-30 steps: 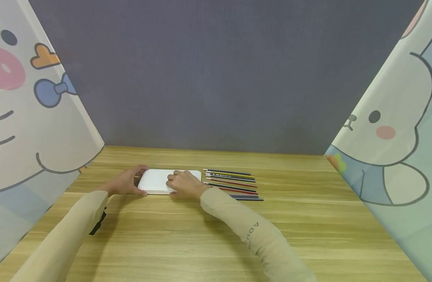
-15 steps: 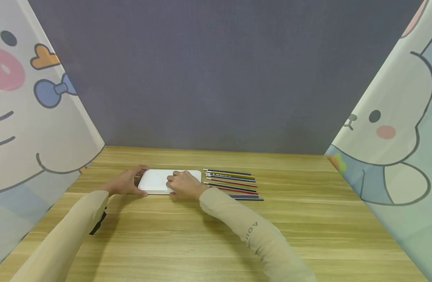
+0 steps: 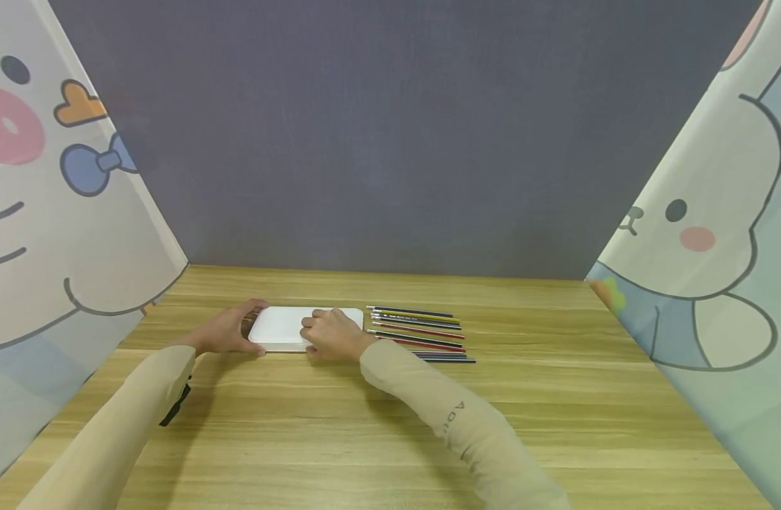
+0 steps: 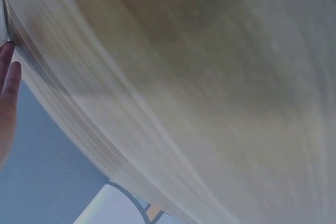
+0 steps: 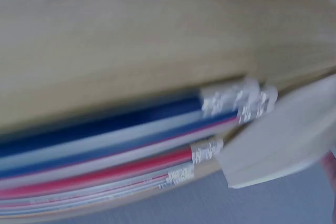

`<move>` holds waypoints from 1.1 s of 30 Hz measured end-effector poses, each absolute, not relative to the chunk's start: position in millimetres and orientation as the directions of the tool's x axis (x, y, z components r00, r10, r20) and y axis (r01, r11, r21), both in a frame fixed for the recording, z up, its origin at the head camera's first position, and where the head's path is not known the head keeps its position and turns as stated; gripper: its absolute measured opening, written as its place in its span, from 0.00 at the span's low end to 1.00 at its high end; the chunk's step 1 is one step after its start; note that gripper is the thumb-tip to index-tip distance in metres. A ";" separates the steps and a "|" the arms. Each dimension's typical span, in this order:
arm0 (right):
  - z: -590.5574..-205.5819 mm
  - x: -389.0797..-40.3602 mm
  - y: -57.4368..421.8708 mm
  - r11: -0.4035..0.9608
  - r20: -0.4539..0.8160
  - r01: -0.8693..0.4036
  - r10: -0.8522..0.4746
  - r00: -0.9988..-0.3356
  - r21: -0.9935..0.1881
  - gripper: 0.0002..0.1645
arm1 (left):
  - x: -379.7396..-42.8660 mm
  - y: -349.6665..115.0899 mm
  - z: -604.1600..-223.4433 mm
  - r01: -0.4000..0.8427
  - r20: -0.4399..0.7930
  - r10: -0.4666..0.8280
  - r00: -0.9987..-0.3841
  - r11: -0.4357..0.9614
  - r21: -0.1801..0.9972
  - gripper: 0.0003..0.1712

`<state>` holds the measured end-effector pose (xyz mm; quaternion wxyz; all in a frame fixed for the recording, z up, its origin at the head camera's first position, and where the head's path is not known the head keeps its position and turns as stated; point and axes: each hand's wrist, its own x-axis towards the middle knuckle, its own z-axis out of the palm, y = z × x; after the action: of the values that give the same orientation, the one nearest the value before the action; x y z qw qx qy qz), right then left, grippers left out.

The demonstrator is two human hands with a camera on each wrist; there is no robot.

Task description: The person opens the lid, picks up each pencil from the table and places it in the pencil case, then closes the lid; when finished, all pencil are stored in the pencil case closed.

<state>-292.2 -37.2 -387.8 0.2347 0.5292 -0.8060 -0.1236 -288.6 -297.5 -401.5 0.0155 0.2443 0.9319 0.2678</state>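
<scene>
box [image 3: 275, 326] plain white | pencils [image 3: 419, 331] red, yellow, dark blue | surface [image 3: 288, 439] yellowish wood grain | sleeves [image 3: 132, 404] beige | wall [image 3: 390, 142] grey

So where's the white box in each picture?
Head: the white box is left of the middle and a bit low, partly covered by the right hand.
Left wrist: only a sliver of the white box shows, high on the left edge, by the left hand.
Right wrist: it's at the right edge, blurry, beside the pencils.
Shared landmark: the wooden table, seen in all three.
</scene>
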 end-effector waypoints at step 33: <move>-359.4 -311.8 -23.1 0.478 0.538 -0.859 -0.780 -0.320 0.182 0.08 | -288.4 -299.6 -404.3 0.401 0.076 0.447 -0.891 0.698 0.593 0.57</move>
<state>-311.8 -23.1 -359.4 0.2896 0.5060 -0.8095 0.0685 -288.4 -299.6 -404.3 0.0367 0.2305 0.9208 0.3126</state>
